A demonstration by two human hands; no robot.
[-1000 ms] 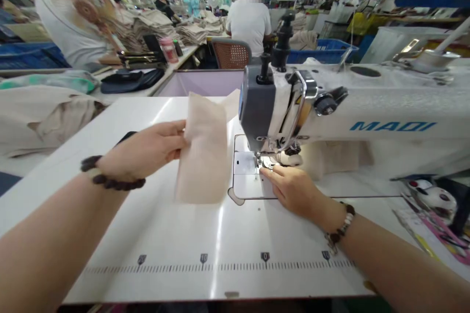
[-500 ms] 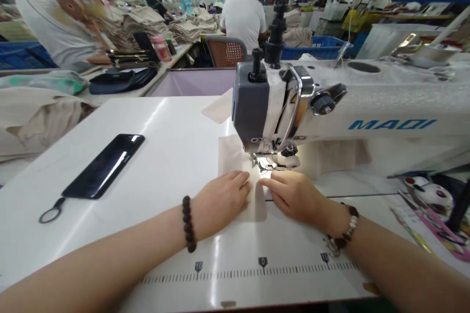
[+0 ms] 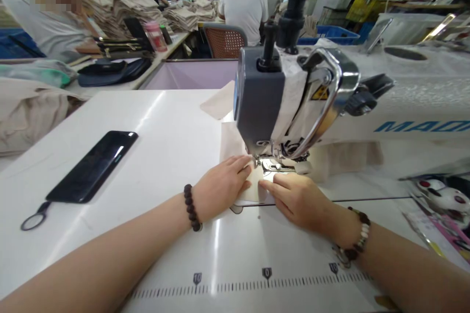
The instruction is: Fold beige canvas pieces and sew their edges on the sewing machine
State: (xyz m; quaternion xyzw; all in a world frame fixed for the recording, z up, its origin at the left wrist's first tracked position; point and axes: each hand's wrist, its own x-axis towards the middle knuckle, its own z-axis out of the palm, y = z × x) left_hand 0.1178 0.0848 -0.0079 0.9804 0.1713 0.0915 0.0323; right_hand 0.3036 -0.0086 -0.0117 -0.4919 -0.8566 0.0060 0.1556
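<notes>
Pressing a beige cloth panel (image 3: 232, 143) against the tabletop (image 3: 110, 107), the left hand (image 3: 222, 190) lay open, fingers extended; the open right hand (image 3: 297, 200) touched the panel beside the presser foot (image 3: 273, 166), gripping nothing.

The sewing machine head (image 3: 260, 98) rises just beyond the right hand (image 3: 297, 200) and stands in the way of any straight reach forward, and its presser foot (image 3: 275, 166) sits just ahead of the fingers. The left hand (image 3: 222, 188) lies close beside the right hand, leaving only a narrow gap over the beige fabric (image 3: 231, 142). A hand can pass leftward across the white surface (image 3: 172, 122) as far as the black phone (image 3: 91, 167), which lies well apart from the left hand. The printed ruler scale (image 3: 257, 286) runs along a passable strip nearer the person, while the machine's arm (image 3: 422, 107) walls off the right side.
</notes>
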